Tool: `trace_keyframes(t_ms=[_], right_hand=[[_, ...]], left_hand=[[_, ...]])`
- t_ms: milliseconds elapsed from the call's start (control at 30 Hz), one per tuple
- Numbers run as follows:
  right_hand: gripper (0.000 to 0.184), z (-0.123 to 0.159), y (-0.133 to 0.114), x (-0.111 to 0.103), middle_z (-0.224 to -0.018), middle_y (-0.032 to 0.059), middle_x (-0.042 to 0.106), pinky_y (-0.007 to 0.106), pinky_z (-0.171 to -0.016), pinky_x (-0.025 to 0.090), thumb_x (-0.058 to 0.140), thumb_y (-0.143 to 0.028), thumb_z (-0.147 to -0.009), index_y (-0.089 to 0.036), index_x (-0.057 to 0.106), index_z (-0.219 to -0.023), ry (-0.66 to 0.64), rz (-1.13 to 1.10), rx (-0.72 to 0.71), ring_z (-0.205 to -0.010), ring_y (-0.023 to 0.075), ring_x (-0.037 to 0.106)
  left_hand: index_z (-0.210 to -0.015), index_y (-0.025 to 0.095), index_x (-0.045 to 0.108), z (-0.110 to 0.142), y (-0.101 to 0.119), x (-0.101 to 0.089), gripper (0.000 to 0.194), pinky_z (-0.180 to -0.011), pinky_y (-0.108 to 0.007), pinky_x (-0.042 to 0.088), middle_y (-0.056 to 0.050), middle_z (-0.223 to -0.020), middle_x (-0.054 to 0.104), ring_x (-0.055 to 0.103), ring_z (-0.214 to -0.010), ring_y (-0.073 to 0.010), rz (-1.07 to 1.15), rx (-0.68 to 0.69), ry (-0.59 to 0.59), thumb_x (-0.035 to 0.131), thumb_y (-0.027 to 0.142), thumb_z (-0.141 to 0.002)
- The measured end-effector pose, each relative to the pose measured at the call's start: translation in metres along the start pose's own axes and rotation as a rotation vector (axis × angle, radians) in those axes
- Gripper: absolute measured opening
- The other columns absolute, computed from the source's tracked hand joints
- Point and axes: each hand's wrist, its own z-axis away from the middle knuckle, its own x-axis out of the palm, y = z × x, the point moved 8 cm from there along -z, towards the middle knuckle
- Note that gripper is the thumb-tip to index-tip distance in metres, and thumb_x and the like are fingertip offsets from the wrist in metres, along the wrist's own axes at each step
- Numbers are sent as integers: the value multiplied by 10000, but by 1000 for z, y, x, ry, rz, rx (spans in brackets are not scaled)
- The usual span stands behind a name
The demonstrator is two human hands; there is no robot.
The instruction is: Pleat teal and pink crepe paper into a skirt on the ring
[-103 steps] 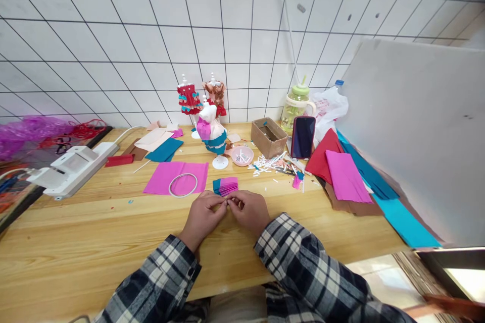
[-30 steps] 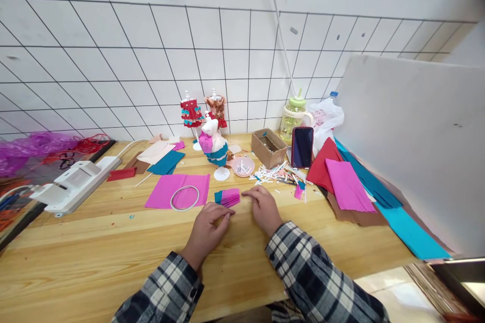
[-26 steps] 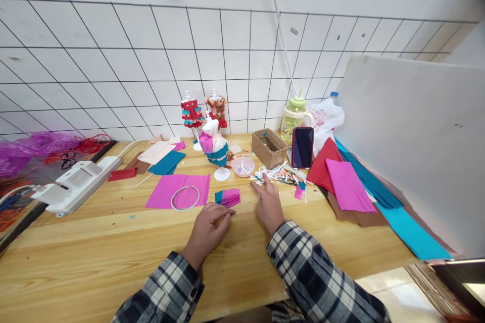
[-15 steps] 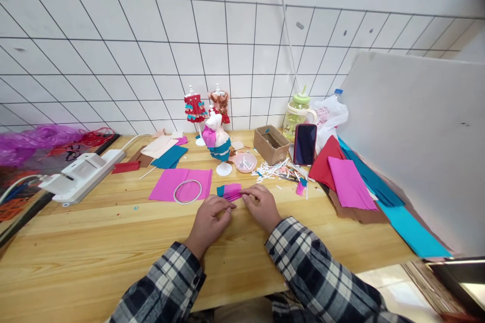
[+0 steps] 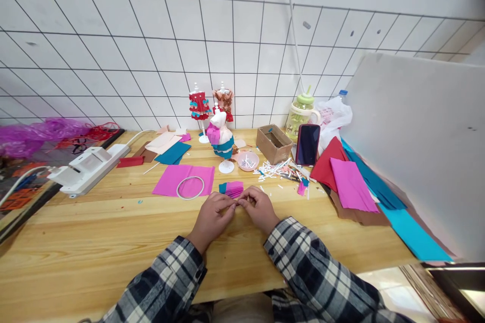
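Note:
A small strip of pink and teal crepe paper, gathered into pleats, lies just beyond my fingertips. My left hand pinches its near edge, and my right hand pinches the same edge from the right, thumbs close together. My fingers hide the pinched edge. To the left, a silver ring rests on a flat pink paper sheet. Behind the strip stands a small dress form wrapped in white, pink and teal paper.
Two more dressed forms, one red and one brown, stand at the wall. A pink dish, white paper scraps, a cardboard box, phone and bottle sit behind my right hand. A power strip lies left; coloured paper right.
My right hand has drawn in toward my left, and the fingertips of both now meet at the near edge of the pleated strip. The view has shifted slightly.

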Motion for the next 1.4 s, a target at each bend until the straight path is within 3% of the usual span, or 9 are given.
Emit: trace_keyframes(t_ms=[167,300,400,567,700,800,1033,1267,1400], right_hand=[[303,-2,11,-19,-874,48,704,312,-734,498,462,-352,-925,-205,653,-1109,92,-131,66,-750,174,620],[720,-14,0,-14,-1268,88,624,444,-1047,343,610,-316,-841,-226,301,-1485,-54,201,-119,-1206,255,504],[946,-22,1,0,-1323,89,585,465,-1077,269,707,-257,-757,-228,162,-1529,-186,414,-154,-1251,269,442],[805,-25,11,5,-1021,49,715,418,-992,330,618,-222,-853,-219,181,-1528,-194,473,-92,-1040,238,552],[777,-20,15,-2,-918,15,723,378,-927,391,589,-195,-857,-218,190,-1523,-130,374,-75,-927,209,599],[761,-15,21,-6,-880,0,722,343,-858,436,568,-179,-848,-213,207,-1517,-97,294,-31,-840,186,621],[625,-11,26,3,-815,-37,724,334,-844,421,599,-152,-804,-258,447,-1401,-224,333,-7,-715,148,609],[495,-11,14,-10,-940,-3,708,291,-762,437,618,-125,-794,-238,564,-1273,-116,257,-78,-712,141,548],[379,-5,-3,-5,-909,3,720,351,-852,384,689,-189,-795,-274,637,-1161,-242,396,-167,-860,190,572]], left_hand=[[-928,231,745,2,-11,-7,221,-776,-333,482,-43,-871,739,636,-843,-192,16,-94,41,531,277,-904],[-925,224,744,3,-18,-16,217,-784,-328,486,-43,-874,737,636,-842,-189,52,-132,133,538,291,-904],[-915,217,743,3,-20,-18,212,-787,-328,482,-41,-860,729,627,-842,-189,59,-133,163,546,297,-900],[-979,229,724,1,-21,-16,219,-842,-363,454,-49,-929,705,604,-910,-208,8,-122,142,545,327,-902],[-1206,231,617,0,-15,-13,440,-963,-434,386,-85,-1168,633,528,-1102,-266,-137,-96,93,664,422,-812],[-1195,263,617,1,-10,-9,477,-979,-451,350,-82,-1238,597,493,-1153,-287,-213,-65,29,705,455,-768],[-1122,287,645,4,-22,13,311,-902,-441,320,-33,-1048,712,612,-984,-248,-189,-164,-182,624,425,-844],[-994,265,682,3,-27,13,202,-830,-407,354,-37,-1033,703,604,-992,-256,-221,-211,-182,574,373,-861],[-1148,229,616,4,-29,10,316,-875,-418,377,-69,-1119,673,579,-1051,-261,-229,-197,-121,571,339,-855]])
